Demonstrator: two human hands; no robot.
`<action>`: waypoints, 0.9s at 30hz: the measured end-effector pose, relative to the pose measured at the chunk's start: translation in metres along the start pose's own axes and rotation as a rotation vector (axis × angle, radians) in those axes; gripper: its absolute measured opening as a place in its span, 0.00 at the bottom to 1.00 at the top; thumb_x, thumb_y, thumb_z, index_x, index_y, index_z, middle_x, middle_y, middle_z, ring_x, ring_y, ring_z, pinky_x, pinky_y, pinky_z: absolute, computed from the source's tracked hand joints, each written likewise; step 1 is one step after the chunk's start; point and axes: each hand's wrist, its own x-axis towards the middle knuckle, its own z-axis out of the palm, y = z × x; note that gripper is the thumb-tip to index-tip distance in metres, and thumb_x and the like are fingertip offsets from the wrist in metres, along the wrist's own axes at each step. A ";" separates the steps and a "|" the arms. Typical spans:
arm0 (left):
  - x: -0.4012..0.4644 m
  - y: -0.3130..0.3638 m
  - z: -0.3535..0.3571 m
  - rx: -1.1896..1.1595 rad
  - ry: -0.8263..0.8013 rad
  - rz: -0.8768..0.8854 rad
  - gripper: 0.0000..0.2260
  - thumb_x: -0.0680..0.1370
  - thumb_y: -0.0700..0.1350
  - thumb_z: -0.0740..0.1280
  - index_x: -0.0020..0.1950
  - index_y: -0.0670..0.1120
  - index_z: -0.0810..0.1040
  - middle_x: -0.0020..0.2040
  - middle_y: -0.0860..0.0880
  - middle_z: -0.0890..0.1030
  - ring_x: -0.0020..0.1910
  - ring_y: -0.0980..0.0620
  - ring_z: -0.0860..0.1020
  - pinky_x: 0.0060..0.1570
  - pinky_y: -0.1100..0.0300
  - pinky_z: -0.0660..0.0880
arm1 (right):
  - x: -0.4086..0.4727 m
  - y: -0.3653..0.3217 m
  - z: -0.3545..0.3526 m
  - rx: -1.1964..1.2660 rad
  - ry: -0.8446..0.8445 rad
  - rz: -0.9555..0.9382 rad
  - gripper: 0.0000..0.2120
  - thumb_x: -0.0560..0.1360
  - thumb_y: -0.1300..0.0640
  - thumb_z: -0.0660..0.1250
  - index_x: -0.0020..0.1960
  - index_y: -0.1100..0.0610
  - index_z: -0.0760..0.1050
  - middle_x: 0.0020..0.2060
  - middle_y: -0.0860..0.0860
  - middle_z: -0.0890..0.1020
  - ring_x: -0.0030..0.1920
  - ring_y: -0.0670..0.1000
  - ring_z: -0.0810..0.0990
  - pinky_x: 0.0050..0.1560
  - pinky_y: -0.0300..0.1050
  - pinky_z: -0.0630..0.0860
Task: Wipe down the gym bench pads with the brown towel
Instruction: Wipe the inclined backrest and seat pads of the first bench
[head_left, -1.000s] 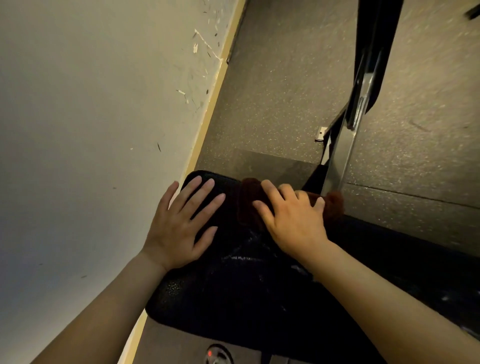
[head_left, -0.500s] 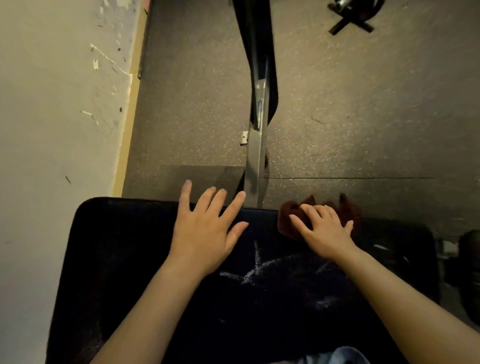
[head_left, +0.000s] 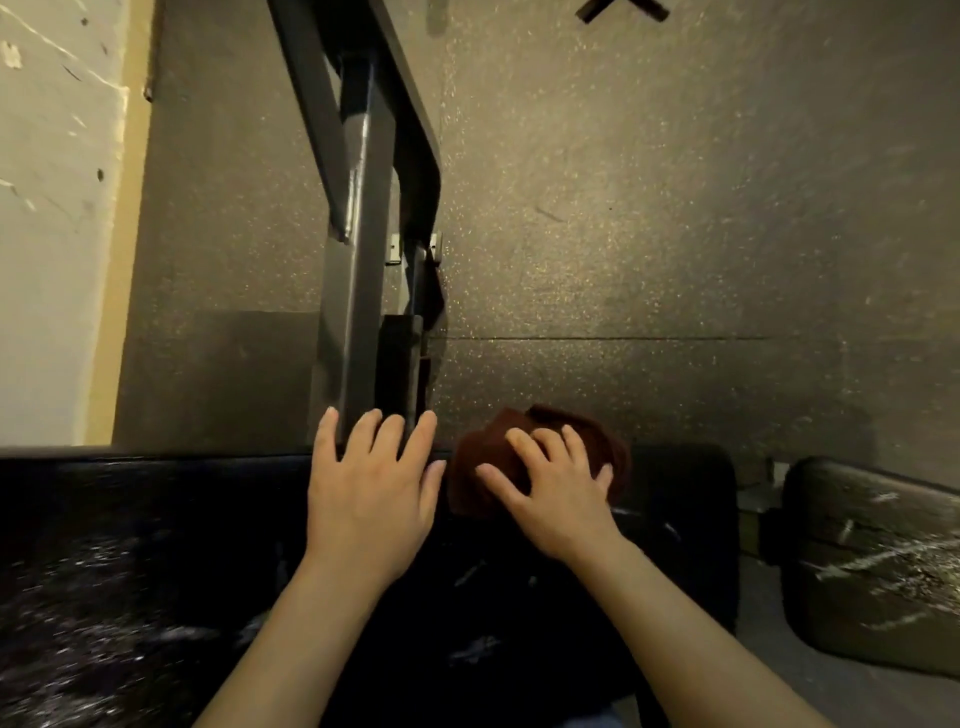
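Note:
A wide black bench pad (head_left: 156, 545), streaked with wet smears, runs across the lower part of the view. The bunched brown towel (head_left: 470, 467) lies at the pad's far edge, right of centre. My right hand (head_left: 550, 499) presses down on the towel with spread fingers, covering most of it. My left hand (head_left: 369, 499) rests flat on the pad just left of the towel, fingers straight and reaching the far edge. A second, smaller black pad (head_left: 872, 561) with whitish smears sits at the right, across a gap.
The bench's dark steel frame (head_left: 358, 260) rises beyond the pad, right in front of my left fingertips. Speckled rubber floor (head_left: 649, 234) lies behind it. A pale scuffed wall (head_left: 47, 260) with a yellow skirting strip bounds the left side.
The view has shifted right along the bench, bringing the second pad into sight. My right hand and the towel have slid right along the pad's far edge; my left hand followed, closer to the towel.

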 end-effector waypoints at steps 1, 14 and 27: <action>0.004 0.011 0.005 0.019 -0.014 0.006 0.25 0.79 0.56 0.53 0.65 0.46 0.81 0.54 0.43 0.84 0.57 0.40 0.81 0.66 0.39 0.59 | 0.004 0.021 -0.005 0.007 -0.006 0.038 0.33 0.76 0.28 0.50 0.77 0.40 0.56 0.77 0.45 0.56 0.79 0.52 0.43 0.72 0.72 0.45; 0.019 0.093 0.032 0.093 -0.154 -0.101 0.30 0.77 0.61 0.52 0.61 0.41 0.82 0.54 0.37 0.82 0.57 0.33 0.79 0.68 0.31 0.53 | 0.053 0.211 -0.032 0.105 -0.007 0.247 0.32 0.78 0.32 0.49 0.76 0.47 0.62 0.78 0.46 0.59 0.79 0.49 0.45 0.75 0.69 0.46; 0.026 0.144 0.048 -0.070 -0.047 -0.051 0.27 0.78 0.58 0.54 0.63 0.41 0.80 0.60 0.38 0.81 0.63 0.36 0.77 0.68 0.32 0.61 | 0.034 0.158 -0.018 -0.064 -0.010 -0.172 0.34 0.75 0.28 0.44 0.78 0.41 0.56 0.77 0.44 0.58 0.78 0.50 0.47 0.71 0.73 0.36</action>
